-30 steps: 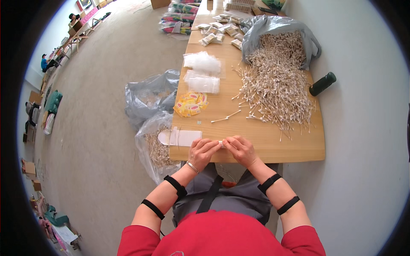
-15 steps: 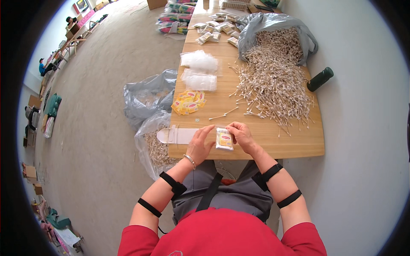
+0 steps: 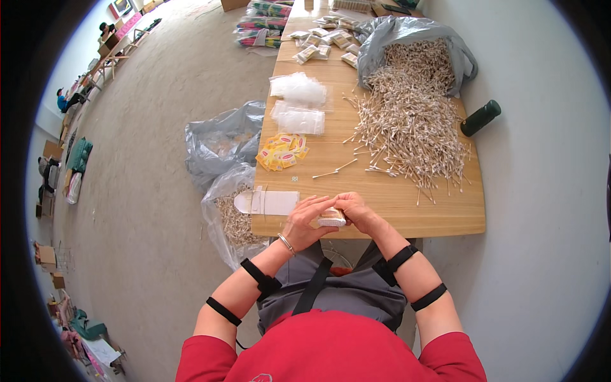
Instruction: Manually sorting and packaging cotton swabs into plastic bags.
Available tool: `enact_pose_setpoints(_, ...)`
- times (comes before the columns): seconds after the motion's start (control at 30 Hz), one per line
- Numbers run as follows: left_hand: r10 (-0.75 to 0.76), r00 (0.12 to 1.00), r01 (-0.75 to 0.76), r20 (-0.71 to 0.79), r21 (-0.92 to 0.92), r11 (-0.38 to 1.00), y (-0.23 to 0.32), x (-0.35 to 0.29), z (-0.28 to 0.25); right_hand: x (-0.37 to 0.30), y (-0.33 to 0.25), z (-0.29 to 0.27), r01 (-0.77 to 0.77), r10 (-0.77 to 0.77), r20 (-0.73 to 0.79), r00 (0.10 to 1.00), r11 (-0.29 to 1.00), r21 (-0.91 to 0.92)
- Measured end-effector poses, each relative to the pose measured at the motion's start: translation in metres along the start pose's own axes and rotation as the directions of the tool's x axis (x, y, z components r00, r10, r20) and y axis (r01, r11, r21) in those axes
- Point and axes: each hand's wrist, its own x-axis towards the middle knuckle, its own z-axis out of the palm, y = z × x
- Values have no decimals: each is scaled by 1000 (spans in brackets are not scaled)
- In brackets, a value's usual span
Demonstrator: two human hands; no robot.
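A small clear pack of cotton swabs (image 3: pixel 331 220) with a yellowish label is held at the near edge of the wooden table (image 3: pixel 407 219), its swab tips facing me. My left hand (image 3: pixel 308 219) closes round its left side, thumb below and fingers over the top. My right hand (image 3: pixel 355 211) grips its upper right corner; those fingertips are partly hidden. Left of my hands lies a white card strip (image 3: pixel 280 203) with a rounded end. Beyond it are yellow printed labels (image 3: pixel 282 151) and two stacks of clear plastic bags (image 3: pixel 298 121).
Loose cotton swabs (image 3: pixel 407 121) spill from a grey plastic bag (image 3: pixel 468 60) at the right. A dark green bottle (image 3: pixel 480 118) stands by the wall. Filled packs (image 3: pixel 324 44) lie farther back. Left of the table, a clear bag (image 3: pixel 219 239) of swabs sits beside a grey bag (image 3: pixel 223 137).
The pack has tipped so its swab tips face me and its label is mostly covered. My left hand has moved right and closed on it; my right hand has shifted slightly nearer.
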Motion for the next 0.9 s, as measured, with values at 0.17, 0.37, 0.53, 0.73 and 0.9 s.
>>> enact_pose_setpoints(0.17, 17, 998, -9, 67, -115, 993, 7, 8, 0, 2, 2, 0, -12, 3, 100, 995, 997, 83)
enact_pose_setpoints(0.37, 34, 996, -25, 78, -115, 993, 5, 7, 0, 0, -2, 6, -45, 36, 120, 992, 996, 74)
enact_pose_setpoints(0.53, 40, 995, -32, 88, -87, 996, 4, 5, -2, -2, 0, 9, -61, 43, 156, 987, 991, 116)
enact_pose_setpoints(0.73, -114, 989, 107, -92, -78, 991, 6, -6, -7, -2, -13, -4, 167, -167, 15, 986, 978, -125)
enact_pose_setpoints(0.9, -442, 896, 418, -30, -276, 866, -34, -12, -1, -3, -11, -7, 458, -494, 22, 869, 787, -414)
